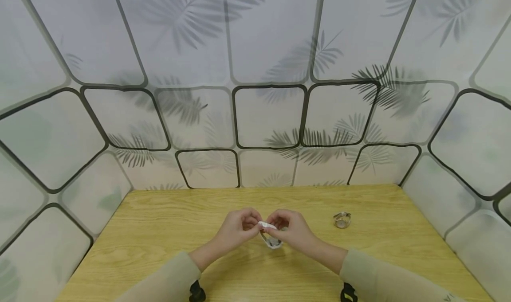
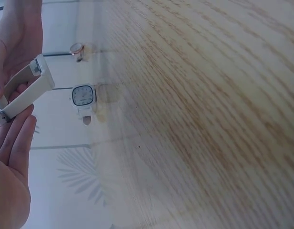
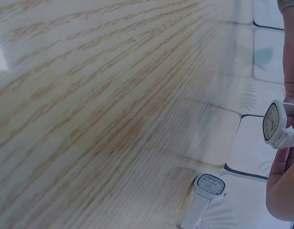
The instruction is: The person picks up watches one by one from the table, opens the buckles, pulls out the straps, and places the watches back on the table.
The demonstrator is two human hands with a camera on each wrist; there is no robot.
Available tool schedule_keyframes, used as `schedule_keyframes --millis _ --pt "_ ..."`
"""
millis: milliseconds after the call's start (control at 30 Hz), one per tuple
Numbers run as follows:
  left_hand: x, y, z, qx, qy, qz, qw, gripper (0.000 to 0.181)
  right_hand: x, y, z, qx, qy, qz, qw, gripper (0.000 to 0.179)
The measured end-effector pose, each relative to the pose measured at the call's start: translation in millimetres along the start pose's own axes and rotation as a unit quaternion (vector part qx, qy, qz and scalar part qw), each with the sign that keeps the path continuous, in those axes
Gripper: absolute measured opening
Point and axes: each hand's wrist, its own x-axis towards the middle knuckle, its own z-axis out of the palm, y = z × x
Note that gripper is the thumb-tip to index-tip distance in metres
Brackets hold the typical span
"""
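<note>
White strap [image 1: 268, 225] pinched in left hand [image 1: 238, 228] and right hand [image 1: 294, 228], a wristwatch [image 1: 273, 243] hung above the tabletop [image 1: 171, 217] (gold-toned watch [image 1: 342, 222] toward its two o'clock); a slackened pinch, I judged, could drop it.

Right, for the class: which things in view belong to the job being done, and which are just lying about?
In the job, it seems:
white watch, held between the fingers
left hand and right hand, both gripping it

Probably just lying about:
other white watch, on the table
gold-toned watch, also there, right of the hands
</note>
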Motion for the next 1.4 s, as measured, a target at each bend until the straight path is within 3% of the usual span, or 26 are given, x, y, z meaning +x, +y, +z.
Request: schedule_keyframes --millis 200,867,1400 --pt "0.7 -1.4 1.1 -0.036 0.008 -0.009 0.9993 0.009 -0.2 3.4 -0.8 -0.007 0.009 0.011 0.9999 0.014" --pt "-0.5 -3.6 3.1 -0.007 0.003 0.003 1.0000 0.008 -3.6 8.4 0.7 -0.005 0.003 0.001 1.0000 0.013" --pt "-2.0 -4.5 3.6 -0.037 -0.004 0.007 0.9993 0.010 -0.8 7.8 -0.9 -0.020 0.011 0.019 0.9996 0.012"
